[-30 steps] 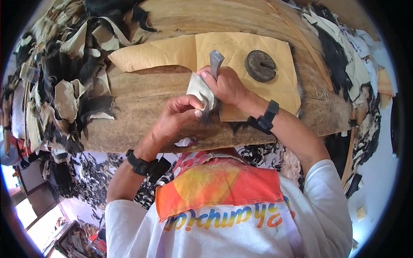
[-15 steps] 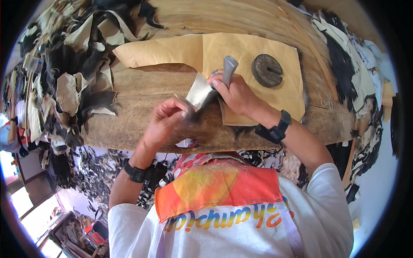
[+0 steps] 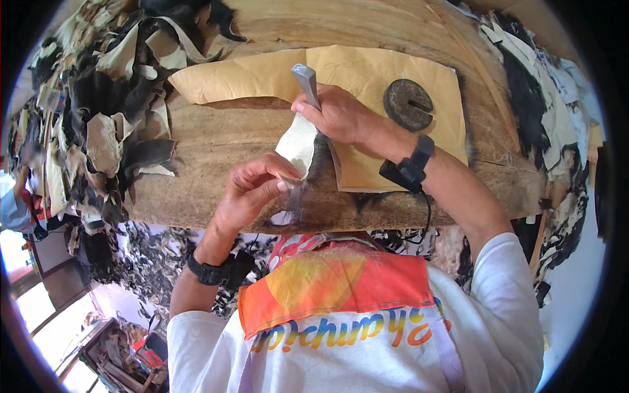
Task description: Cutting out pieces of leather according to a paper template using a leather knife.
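Above the brown paper's near-left edge, my right hand point(image 3: 341, 114) is closed around a tool with a flat grey metal handle point(image 3: 305, 82). The handle's end points up and left; the tool's working end is hidden under my fingers. A small piece of fur hide point(image 3: 296, 145), pale skin side up with dark hair along its right edge, stretches between my hands. My left hand point(image 3: 252, 187) pinches the near end of this hide between thumb and fingers. The hide's far end meets my right hand, beside the tool.
A large sheet of brown paper point(image 3: 373, 167) lies on the worn wooden work surface point(image 3: 216, 137). On it rests a round dark slotted weight point(image 3: 407, 105). Fur scraps point(image 3: 105, 144) pile up on the left, more hides point(image 3: 524, 98) on the right. A thin wooden stick point(image 3: 475, 72) lies at far right.
My right hand and the grey-handled tool have moved left and slightly away, the handle now leaning left. My left hand has shifted slightly; the hide now shows more of its pale side.
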Available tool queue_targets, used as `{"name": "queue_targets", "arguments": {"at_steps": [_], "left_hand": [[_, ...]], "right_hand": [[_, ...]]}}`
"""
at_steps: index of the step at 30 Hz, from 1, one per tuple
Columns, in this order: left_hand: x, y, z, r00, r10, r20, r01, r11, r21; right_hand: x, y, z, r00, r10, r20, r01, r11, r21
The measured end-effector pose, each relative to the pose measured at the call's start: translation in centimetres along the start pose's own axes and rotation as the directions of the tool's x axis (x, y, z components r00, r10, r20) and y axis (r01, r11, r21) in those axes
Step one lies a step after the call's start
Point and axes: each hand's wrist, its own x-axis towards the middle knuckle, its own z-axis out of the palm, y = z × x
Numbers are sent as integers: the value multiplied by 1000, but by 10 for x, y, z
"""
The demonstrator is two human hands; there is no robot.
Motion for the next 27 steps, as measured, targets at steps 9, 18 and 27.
{"name": "queue_targets", "arguments": {"at_steps": [9, 18, 27], "left_hand": [[-7, 4, -14, 936, 242, -257, -281, 951, -127], [-36, 30, -67, 862, -53, -504, -141, 930, -339], [-45, 91, -188, 438, 842, -316, 789, -191, 584]], "right_hand": [[18, 1, 1, 996, 44, 78, -38, 996, -75], [-8, -28, -19, 1000, 24, 5, -24, 1000, -4], [-104, -40, -111, 951, 7, -308, 4, 999, 33]]}}
